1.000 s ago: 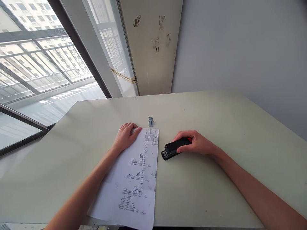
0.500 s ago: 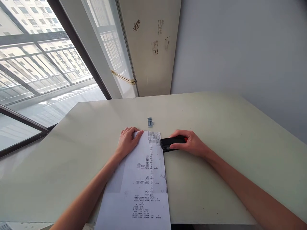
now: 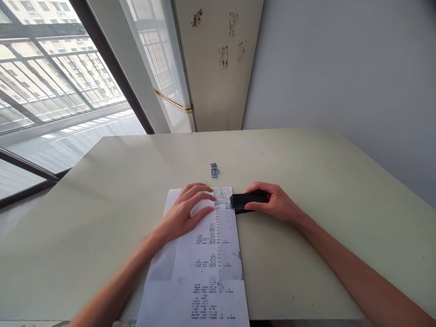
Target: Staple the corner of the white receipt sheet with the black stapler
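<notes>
My right hand [image 3: 270, 200] is closed around a black stapler [image 3: 248, 200], thumb on the near side and fingers over the far side. The stapler's front end meets the right edge of the printed paper sheets [image 3: 204, 268] near their far corner. A dense patch of staples [image 3: 223, 196] covers that corner. Over the far part of the sheets is my left hand [image 3: 190, 206], fingers spread and fingertips close to the staples. Whether its palm touches the paper I cannot tell.
Several strips of loose staples [image 3: 214, 170] lie beyond the paper on the pale table [image 3: 306, 172]. A grey wall [image 3: 340, 68] borders the table on the right. A window [image 3: 61, 68] and a door with a gold handle [image 3: 173, 101] are at the back left.
My left hand has shifted right from the far left edge of the sheets toward the stapled corner, its fingers now spread. My right hand keeps its hold on the stapler at the paper's edge.
</notes>
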Tool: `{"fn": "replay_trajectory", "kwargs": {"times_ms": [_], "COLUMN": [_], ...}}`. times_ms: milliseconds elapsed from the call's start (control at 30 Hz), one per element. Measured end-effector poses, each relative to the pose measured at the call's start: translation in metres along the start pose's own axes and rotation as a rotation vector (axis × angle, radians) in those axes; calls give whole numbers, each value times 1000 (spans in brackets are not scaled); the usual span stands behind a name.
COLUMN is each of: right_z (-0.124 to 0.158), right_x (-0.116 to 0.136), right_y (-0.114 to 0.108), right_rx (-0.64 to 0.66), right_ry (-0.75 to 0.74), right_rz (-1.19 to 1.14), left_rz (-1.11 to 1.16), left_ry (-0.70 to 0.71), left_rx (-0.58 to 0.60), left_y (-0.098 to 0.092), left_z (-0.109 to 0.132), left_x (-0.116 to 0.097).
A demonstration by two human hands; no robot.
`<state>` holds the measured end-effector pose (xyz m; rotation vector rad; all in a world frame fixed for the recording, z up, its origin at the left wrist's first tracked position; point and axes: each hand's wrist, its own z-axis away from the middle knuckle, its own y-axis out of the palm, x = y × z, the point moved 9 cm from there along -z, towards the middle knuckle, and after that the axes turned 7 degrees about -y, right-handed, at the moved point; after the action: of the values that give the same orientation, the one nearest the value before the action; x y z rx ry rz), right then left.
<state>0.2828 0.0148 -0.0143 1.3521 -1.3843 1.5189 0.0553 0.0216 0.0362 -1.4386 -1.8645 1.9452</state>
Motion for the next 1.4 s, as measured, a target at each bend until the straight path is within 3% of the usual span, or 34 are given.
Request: {"fn": "replay_trajectory", "kwargs": {"times_ms": [167, 367, 633, 833, 1167, 1400], "right_z": [1, 1, 6, 6, -25, -24], "right_x": [3, 6, 15, 30, 36, 32], "right_y": [0, 0, 0, -5, 23, 27], "right_rx": [2, -2, 40, -65, -9, -1], "right_ry": [7, -5, -34, 44, 72, 123], "right_rz": [26, 76, 245, 383, 508, 528], "left_rz": [-107, -196, -213, -193, -131, -101], "left_ry": [127, 180, 163, 143, 155, 188], "left_rx": [171, 167, 117, 101, 79, 112], "left_y": [28, 47, 54, 57, 57, 62], "left_z": [21, 22, 25, 26, 26, 22], "left_x": [-23, -28, -37, -36, -39, -39]}}
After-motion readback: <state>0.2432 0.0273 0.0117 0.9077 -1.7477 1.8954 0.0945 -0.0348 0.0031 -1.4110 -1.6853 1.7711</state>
